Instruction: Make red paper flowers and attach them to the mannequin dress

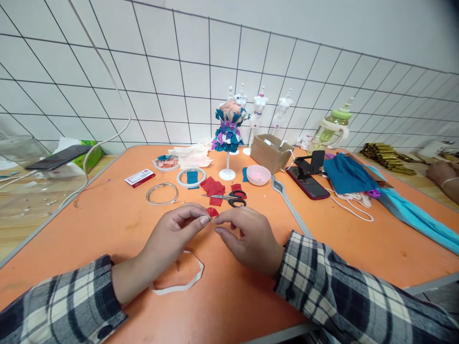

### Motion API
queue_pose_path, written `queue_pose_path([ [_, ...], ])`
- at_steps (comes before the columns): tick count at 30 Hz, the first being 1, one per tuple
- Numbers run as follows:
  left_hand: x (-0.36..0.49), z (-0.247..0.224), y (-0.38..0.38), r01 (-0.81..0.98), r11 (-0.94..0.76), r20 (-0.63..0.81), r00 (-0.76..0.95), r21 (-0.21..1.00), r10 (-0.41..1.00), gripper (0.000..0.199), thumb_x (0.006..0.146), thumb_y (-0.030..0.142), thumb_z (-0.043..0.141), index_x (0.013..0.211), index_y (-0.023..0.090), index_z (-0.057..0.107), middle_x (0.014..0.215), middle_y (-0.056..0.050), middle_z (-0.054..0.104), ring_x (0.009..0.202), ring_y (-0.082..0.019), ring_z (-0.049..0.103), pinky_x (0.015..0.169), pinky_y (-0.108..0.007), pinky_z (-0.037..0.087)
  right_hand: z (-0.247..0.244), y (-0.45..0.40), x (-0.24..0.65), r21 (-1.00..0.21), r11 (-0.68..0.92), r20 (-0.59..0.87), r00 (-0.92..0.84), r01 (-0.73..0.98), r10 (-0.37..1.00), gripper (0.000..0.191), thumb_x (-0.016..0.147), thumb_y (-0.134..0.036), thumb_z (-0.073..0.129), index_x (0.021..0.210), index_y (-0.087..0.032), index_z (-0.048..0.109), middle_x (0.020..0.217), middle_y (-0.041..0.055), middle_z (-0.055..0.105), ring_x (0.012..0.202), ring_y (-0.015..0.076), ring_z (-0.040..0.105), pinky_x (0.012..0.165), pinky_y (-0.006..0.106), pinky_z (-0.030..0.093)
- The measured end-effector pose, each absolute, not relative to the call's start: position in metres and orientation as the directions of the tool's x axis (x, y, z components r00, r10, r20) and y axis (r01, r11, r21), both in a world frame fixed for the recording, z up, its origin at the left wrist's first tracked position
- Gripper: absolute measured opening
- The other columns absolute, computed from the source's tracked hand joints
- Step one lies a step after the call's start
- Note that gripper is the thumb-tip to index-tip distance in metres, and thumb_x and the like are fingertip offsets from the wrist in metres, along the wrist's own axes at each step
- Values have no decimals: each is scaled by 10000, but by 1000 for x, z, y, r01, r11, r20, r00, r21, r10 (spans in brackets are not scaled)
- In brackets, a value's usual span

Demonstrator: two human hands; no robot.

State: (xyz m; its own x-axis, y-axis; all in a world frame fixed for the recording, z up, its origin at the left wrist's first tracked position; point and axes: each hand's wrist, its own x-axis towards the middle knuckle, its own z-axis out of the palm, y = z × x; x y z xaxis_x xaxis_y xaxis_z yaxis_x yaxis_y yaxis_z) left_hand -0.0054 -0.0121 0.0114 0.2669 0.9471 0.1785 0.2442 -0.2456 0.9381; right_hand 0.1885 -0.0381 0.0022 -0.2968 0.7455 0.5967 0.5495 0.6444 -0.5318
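Observation:
My left hand point(181, 228) pinches a small gathered red piece point(212, 212) between thumb and forefinger. Beside it, my right hand point(247, 235) has its forefinger at the base of the red piece, with the thumb held apart below. Whether the right hand grips anything is too small to make out. Black-handled scissors point(229, 197) lie just beyond, among red fabric pieces point(212, 186). A white strip point(182, 288) curves on the orange table point(143, 315) under my left hand.
Tape rings point(162, 194) and a red-white box point(139, 178) lie left. A decorated mini mannequin point(228, 126), pink bowl point(258, 176) and cardboard box point(270, 153) stand behind. Right are a phone point(307, 182), teal fabric point(347, 174), bottle point(333, 126) and another person's hand point(442, 179).

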Motion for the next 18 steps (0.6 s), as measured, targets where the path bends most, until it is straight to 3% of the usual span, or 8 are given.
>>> queue_pose_path([
  [3, -9, 9, -10, 299, -306, 241, 236, 904, 941, 211, 815, 432, 680, 794, 224, 706, 844, -34, 711, 820, -205, 657, 794, -330, 550, 5, -35, 185, -838, 413, 387, -144, 357, 911, 153, 816, -229, 652, 965, -196, 637, 858, 11, 659, 708, 125, 556, 647, 258, 454],
  [6, -12, 7, -9, 373, -397, 314, 264, 839, 912, 213, 840, 426, 659, 794, 224, 708, 864, -38, 718, 838, -205, 661, 820, -340, 539, 5, -31, 183, -985, 96, 59, -249, 140, 967, 178, 819, -323, 645, 930, -185, 631, 772, -3, 590, 630, 111, 511, 511, 220, 437],
  [8, -12, 7, -8, 403, -451, 352, 296, 796, 888, 216, 856, 419, 645, 787, 223, 705, 877, -39, 722, 853, -206, 663, 827, -344, 533, 2, -30, 183, -995, -79, -96, -326, 66, 940, 238, 802, -383, 668, 929, -187, 627, 758, -8, 576, 596, 104, 494, 432, 196, 408],
  [10, -13, 7, -8, 413, -488, 379, 321, 769, 868, 210, 872, 400, 633, 784, 223, 702, 877, -36, 723, 858, -200, 662, 821, -337, 529, -2, -28, 184, -987, -156, -155, -339, 25, 928, 278, 777, -412, 702, 927, -189, 627, 757, -14, 575, 575, 95, 487, 398, 179, 395],
  [18, -14, 11, -11, 319, -610, 465, 428, 725, 775, 119, 917, 240, 606, 833, 224, 688, 853, -7, 693, 821, -150, 635, 767, -276, 499, -7, -22, 187, -949, -247, -159, -378, -195, 912, 322, 690, -404, 812, 830, -182, 627, 698, -44, 573, 515, 58, 441, 370, 151, 333],
])
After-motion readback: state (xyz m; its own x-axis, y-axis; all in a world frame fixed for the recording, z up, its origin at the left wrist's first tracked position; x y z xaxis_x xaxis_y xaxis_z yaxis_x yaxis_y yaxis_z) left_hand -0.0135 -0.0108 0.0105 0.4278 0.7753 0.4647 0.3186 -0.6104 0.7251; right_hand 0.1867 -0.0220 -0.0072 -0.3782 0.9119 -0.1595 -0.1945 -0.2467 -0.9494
